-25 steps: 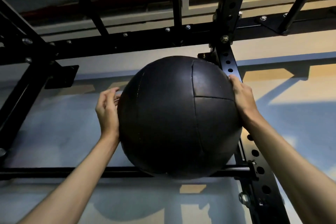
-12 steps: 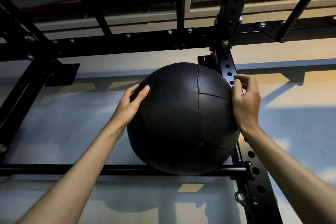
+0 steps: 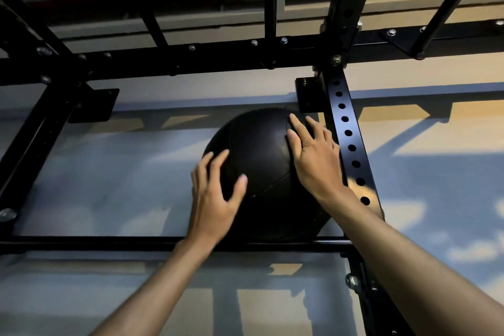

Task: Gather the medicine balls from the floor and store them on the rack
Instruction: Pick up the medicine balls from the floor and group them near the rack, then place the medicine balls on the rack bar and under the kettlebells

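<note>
Left hand (image 3: 215, 194) is open with the fingers spread over the lower left of the ball (image 3: 259, 150). It's a bit motion-blurred, so I can't swear every fingertip is touching. Right hand (image 3: 313, 161) is open too, lying flat on the upper right with straight fingers, more pressing than gripping. Just past the wrists is the front rail (image 3: 109, 243) of the rack (image 3: 218, 54). The ball sits right behind that rail, up overhead, tucked in beside the holed upright (image 3: 331, 99) on the right. Behind it is the wall (image 3: 122, 172), though I can't tell if the ball actually touches it. Looks to me like this one is basically stored and just getting a last nudge.

Handling-wise, it's a big black stitched-panel medicine ball, so I'd guess heavy, with a slightly soft shell that gives under a palm. It looks smooth-ish, so not much for fingers to hook. Too wide for one hand. Best bet is palms on opposite sides, a little below the middle, squeezing in. Being round, it'll want to roll off if it isn't seated behind that rail.
</note>
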A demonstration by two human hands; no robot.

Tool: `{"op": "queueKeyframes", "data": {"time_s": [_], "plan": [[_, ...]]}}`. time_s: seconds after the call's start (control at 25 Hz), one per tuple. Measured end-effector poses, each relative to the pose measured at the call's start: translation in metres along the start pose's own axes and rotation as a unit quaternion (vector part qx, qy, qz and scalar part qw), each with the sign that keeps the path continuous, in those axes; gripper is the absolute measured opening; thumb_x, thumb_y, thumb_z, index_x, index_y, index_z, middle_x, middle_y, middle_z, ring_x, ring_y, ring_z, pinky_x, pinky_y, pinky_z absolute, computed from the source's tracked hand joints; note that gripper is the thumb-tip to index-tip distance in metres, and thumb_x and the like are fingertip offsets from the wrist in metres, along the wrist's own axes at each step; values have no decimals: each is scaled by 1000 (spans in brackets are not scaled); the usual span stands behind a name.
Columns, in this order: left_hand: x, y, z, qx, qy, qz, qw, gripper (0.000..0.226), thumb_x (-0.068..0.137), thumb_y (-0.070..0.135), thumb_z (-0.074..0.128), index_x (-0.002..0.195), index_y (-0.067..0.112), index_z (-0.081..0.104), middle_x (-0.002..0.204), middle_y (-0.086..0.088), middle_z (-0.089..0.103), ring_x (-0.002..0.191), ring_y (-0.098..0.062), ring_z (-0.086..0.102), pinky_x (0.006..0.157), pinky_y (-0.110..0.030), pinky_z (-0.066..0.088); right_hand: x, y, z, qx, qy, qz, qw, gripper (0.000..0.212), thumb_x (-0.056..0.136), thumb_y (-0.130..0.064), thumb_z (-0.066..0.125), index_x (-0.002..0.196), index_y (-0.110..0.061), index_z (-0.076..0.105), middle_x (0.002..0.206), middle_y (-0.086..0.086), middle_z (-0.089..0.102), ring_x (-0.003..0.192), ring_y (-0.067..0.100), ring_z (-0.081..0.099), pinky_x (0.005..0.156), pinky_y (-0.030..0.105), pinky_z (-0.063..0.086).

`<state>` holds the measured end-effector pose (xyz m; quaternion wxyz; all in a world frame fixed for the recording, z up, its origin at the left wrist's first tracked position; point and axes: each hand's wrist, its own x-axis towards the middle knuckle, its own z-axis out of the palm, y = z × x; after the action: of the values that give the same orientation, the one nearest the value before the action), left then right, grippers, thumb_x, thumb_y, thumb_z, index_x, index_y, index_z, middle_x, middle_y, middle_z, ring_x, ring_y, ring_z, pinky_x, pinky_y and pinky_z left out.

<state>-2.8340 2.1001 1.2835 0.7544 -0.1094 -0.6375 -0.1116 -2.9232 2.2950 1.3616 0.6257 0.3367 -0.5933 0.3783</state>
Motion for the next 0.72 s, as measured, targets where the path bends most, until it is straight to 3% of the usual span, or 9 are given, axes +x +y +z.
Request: {"op": "queueKeyframes", "data": {"time_s": [0.08,0.16,0.28,0.44,0.56,0.64,0.72], "plan": [[-11,-1,10,7,-78,-34,996,63,97,56,49,154,44,26,163,-1,18,152,-16,13,119,-36,23,-3,3,7,0,-25,45,999,49,108,-48,30,155,-37,36,159,7,34,148,26,26,118,53,26],[3,-3,13,8,-124,-107,986,64,97,56,48,153,52,19,165,1,13,151,-17,10,118,-41,24,-23,10,16,-8,-46,34,998,51,108,-46,31,158,-34,31,163,8,27,152,26,20,121,51,22],[12,-3,13,55,-143,-121,981,64,98,56,45,154,50,15,165,-1,11,150,-23,12,115,-47,28,-49,20,21,-1,-64,4,998,54,108,-48,27,160,-36,20,170,1,12,157,20,4,126,50,10],[10,5,8,66,-169,-141,973,65,100,54,45,156,44,15,166,-4,12,151,-28,14,115,-49,29,-45,13,12,8,-83,17,996,54,109,-46,29,161,-34,20,170,4,10,157,23,3,125,54,12],[-10,11,-7,121,-139,-115,976,54,99,39,55,149,29,36,145,-8,41,133,-30,42,101,-46,46,-65,5,1,12,-70,23,997,51,105,-35,46,154,-25,37,164,13,24,152,32,20,118,54,26],[-48,11,-23,141,-115,-90,979,35,97,27,57,130,19,51,121,-7,54,111,-29,56,85,-44,51,-96,-4,-7,25,-41,13,999,40,98,-27,55,137,-17,54,145,15,44,135,34,40,107,51,40],[-102,10,-38,152,-156,-79,973,22,94,22,57,115,15,57,108,-6,59,97,-30,61,75,-42,51,-140,-18,-10,61,-60,6,996,27,96,-24,57,121,-15,61,124,11,56,115,30,52,96,49,46]]}}
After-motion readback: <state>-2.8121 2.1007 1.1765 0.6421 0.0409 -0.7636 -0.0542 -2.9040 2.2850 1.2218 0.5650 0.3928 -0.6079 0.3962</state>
